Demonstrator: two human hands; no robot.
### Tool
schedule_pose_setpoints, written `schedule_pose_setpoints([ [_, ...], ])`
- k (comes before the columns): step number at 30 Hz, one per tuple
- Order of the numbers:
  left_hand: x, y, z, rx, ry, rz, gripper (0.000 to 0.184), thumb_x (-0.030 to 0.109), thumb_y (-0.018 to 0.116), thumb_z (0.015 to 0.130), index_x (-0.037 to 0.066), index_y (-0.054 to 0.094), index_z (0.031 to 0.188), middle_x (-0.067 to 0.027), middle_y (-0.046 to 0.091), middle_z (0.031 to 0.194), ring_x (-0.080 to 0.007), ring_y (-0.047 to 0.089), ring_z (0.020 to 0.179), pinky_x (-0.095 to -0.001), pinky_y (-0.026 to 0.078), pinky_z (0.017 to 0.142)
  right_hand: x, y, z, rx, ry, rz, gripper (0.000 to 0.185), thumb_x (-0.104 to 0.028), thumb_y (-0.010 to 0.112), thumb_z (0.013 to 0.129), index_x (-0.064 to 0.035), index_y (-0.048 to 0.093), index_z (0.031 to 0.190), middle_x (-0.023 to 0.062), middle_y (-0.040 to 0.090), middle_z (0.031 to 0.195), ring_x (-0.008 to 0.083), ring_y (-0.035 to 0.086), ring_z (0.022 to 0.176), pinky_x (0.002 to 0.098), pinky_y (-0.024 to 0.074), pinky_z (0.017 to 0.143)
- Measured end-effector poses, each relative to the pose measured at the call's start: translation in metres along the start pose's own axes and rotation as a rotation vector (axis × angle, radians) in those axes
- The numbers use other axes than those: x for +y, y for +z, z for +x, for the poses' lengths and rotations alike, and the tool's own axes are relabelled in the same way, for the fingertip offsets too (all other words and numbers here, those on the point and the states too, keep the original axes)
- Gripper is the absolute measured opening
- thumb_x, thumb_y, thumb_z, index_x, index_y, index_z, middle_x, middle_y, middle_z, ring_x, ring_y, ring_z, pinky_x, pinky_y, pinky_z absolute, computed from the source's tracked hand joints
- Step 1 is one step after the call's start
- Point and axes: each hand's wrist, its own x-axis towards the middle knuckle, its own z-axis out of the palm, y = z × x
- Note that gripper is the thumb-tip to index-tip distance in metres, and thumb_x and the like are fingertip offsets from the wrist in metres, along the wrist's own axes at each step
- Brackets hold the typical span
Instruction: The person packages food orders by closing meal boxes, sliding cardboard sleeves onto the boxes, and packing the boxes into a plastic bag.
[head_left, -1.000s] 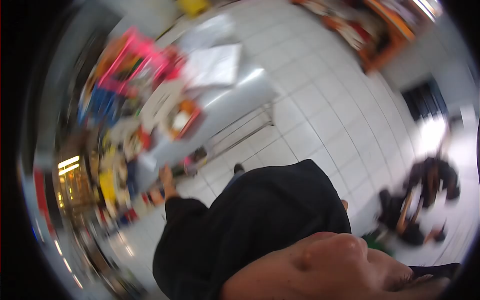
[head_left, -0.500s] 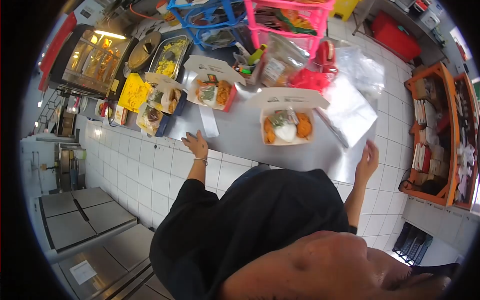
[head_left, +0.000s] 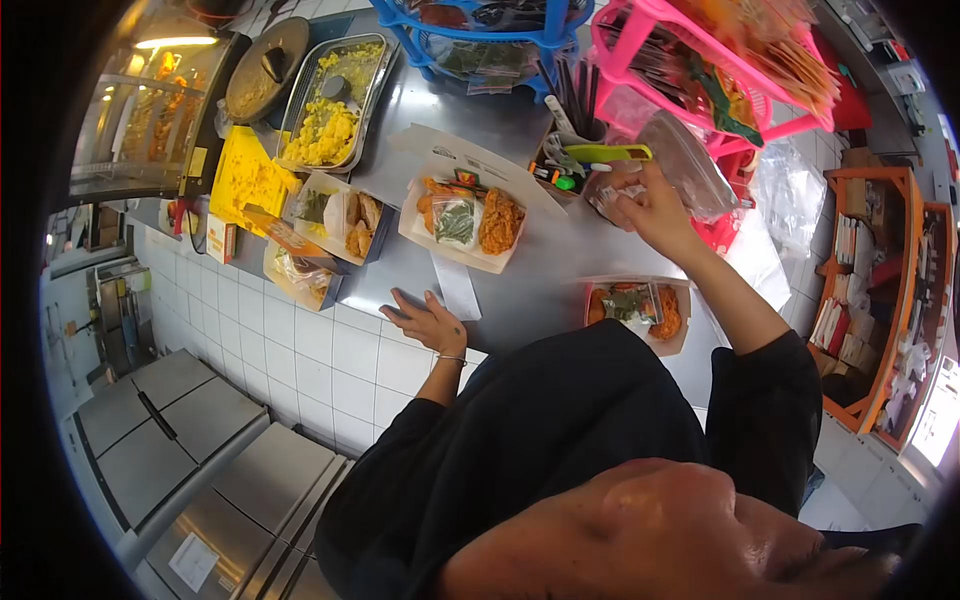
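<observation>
My left hand rests at the edge of the steel table, fingers apart, beside a white paper strip. Reaching across the table, my right hand has its fingers closed at the near side of a clear plastic bag; what lies in the bag there is hard to make out. An open meal box with fried chicken and a small packet of greens stands between my hands. Another open meal box is close to my body, partly behind my clothing. Near the right hand lies a green-handled tool.
At left are two more meal boxes, a yellow tray, a metal pan of yellow food, a stone mortar and a lit display cabinet. Blue and pink racks stand at the back.
My right hand has moved from the table's right edge up to the plastic bag. The view has shifted closer to the back racks. My left hand still rests at the table edge.
</observation>
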Motion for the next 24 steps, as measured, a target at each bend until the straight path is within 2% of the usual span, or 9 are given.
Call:
schedule_pose_setpoints([
  [1,-0.002,0.002,0.000,0.006,0.012,0.008,0.068,0.036,0.052,0.099,0.010,0.027,0.156,-0.0273,0.007,0.162,-0.0496,0.027,0.141,-0.0542,0.029,0.114,0.014,0.008,0.012,-0.018,0.052,0.093,0.048,-0.007,0.060,0.093,-0.0041,0.048,0.139,0.0162,0.067,0.101,0.0295,0.069,0.082,0.0384,0.0529,0.077],
  [4,-0.007,0.007,0.002,0.010,0.048,0.029,0.069,0.034,0.053,0.098,0.009,0.026,0.157,-0.0286,0.006,0.162,-0.0496,0.024,0.143,-0.0549,0.026,0.115,-0.019,0.009,0.006,0.004,-0.281,-0.077,0.050,-0.007,0.061,0.091,-0.0066,0.049,0.140,0.0182,0.064,0.107,0.0317,0.069,0.079,0.0403,0.0533,0.077],
  [7,-0.009,0.004,0.002,-0.008,0.062,0.025,0.071,0.032,0.054,0.097,0.008,0.025,0.157,-0.0300,0.005,0.161,-0.0494,0.020,0.144,-0.0554,0.024,0.116,-0.021,0.011,0.013,0.013,-0.427,-0.275,0.049,-0.008,0.064,0.090,-0.0086,0.053,0.138,0.0183,0.061,0.113,0.0326,0.069,0.080,0.0405,0.0536,0.076],
  [10,-0.008,0.003,0.004,-0.023,0.063,-0.011,0.072,0.032,0.055,0.097,0.007,0.024,0.157,-0.0308,0.004,0.161,-0.0492,0.017,0.145,-0.0555,0.024,0.116,-0.024,0.010,0.025,0.051,-0.303,-0.289,0.046,-0.010,0.067,0.088,-0.0087,0.058,0.133,0.0179,0.064,0.109,0.0331,0.070,0.085,0.0414,0.0539,0.078],
  [13,-0.011,0.004,0.004,-0.023,0.070,0.013,0.074,0.032,0.056,0.096,0.006,0.024,0.157,-0.0311,0.004,0.161,-0.0490,0.015,0.146,-0.0555,0.023,0.116,-0.012,0.015,0.044,0.114,-0.418,-0.359,0.037,-0.013,0.069,0.086,-0.0057,0.065,0.123,0.0190,0.069,0.104,0.0315,0.071,0.083,0.0414,0.0546,0.076],
  [16,-0.013,0.006,0.004,-0.013,0.085,0.025,0.076,0.032,0.059,0.094,0.006,0.024,0.157,-0.0314,0.004,0.160,-0.0489,0.014,0.147,-0.0561,0.023,0.116,-0.025,0.020,0.040,0.208,-0.279,-0.310,0.027,-0.015,0.071,0.085,-0.0039,0.071,0.110,0.0216,0.071,0.097,0.0302,0.072,0.079,0.0399,0.0554,0.072],
  [19,-0.009,0.004,0.004,-0.019,0.068,-0.006,0.082,0.033,0.065,0.091,0.006,0.024,0.157,-0.0317,0.004,0.160,-0.0489,0.014,0.147,-0.0569,0.022,0.117,-0.043,0.002,0.023,0.199,-0.106,-0.315,0.022,-0.014,0.071,0.086,-0.0033,0.073,0.104,0.0217,0.072,0.092,0.0267,0.072,0.074,0.0361,0.0556,0.070],
  [22,-0.010,0.004,0.002,-0.003,0.080,-0.026,0.089,0.034,0.072,0.086,0.007,0.024,0.157,-0.0317,0.005,0.160,-0.0497,0.014,0.147,-0.0571,0.022,0.117,-0.043,-0.019,-0.010,0.342,-0.050,-0.304,0.020,-0.013,0.071,0.086,-0.0009,0.072,0.101,0.0186,0.072,0.087,0.0215,0.072,0.075,0.0329,0.0556,0.069],
  [24,-0.010,0.004,0.001,0.009,0.088,-0.024,0.091,0.036,0.074,0.085,0.009,0.025,0.157,-0.0315,0.006,0.161,-0.0510,0.015,0.146,-0.0562,0.024,0.116,-0.017,-0.037,-0.033,0.431,-0.121,-0.168,0.016,-0.011,0.070,0.087,0.0012,0.070,0.097,0.0125,0.072,0.085,0.0158,0.070,0.076,0.0310,0.0560,0.069],
])
